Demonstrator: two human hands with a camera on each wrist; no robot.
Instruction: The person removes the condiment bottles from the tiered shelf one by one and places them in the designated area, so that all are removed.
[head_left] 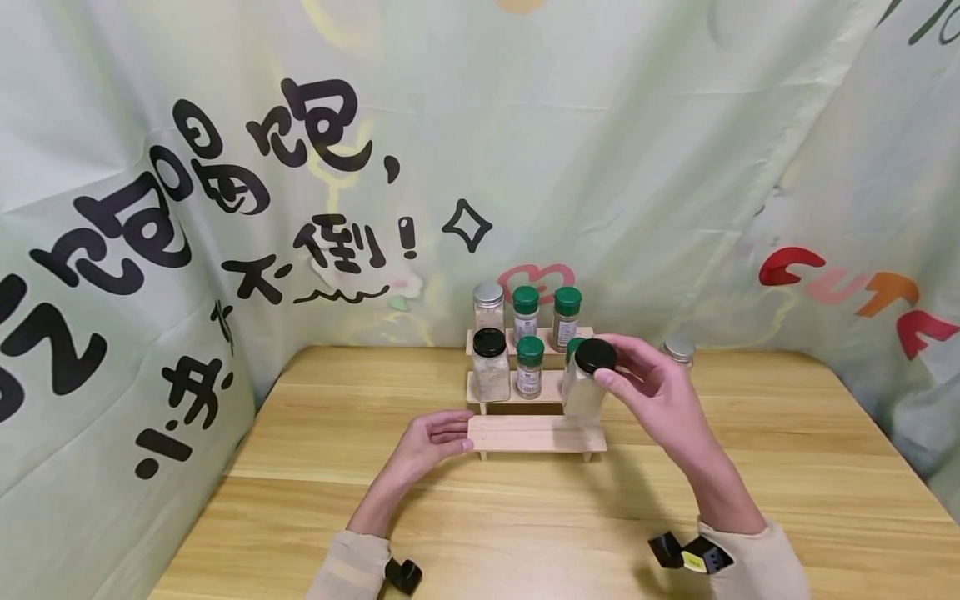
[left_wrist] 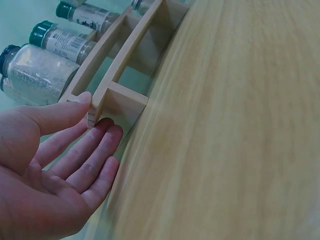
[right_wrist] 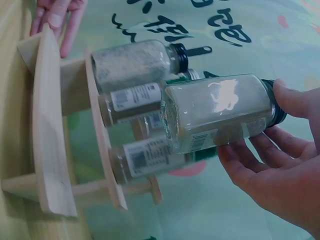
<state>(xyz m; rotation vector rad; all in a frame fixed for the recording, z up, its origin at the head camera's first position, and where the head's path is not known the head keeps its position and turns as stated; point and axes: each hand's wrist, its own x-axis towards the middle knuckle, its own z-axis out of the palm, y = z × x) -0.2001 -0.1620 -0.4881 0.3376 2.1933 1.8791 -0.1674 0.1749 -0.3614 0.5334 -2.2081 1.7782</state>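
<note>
My right hand (head_left: 660,400) holds a square glass spice jar (right_wrist: 217,112) by its black lid (head_left: 596,355), with thumb and fingers on either side. The jar is full of a pale powder and hangs, slightly tilted, over the right end of a three-tier wooden spice rack (head_left: 536,433). At the left end of the lowest tier, my left hand (head_left: 431,440) grips the rack, thumb on the board's end and fingers beside and below it. Another black-lidded jar (head_left: 491,371) and a green-capped spice bottle (head_left: 529,367) stand on the middle tier. Behind the held jar, a further green cap (head_left: 573,346) is partly hidden.
On the top tier stand a silver-lidded jar (head_left: 489,307) and two green-capped bottles, one in the middle (head_left: 526,310) and one at right (head_left: 566,317). A silver-lidded container (head_left: 678,352) stands beyond my right hand. A printed curtain (head_left: 637,167) hangs behind the wooden table (head_left: 337,392).
</note>
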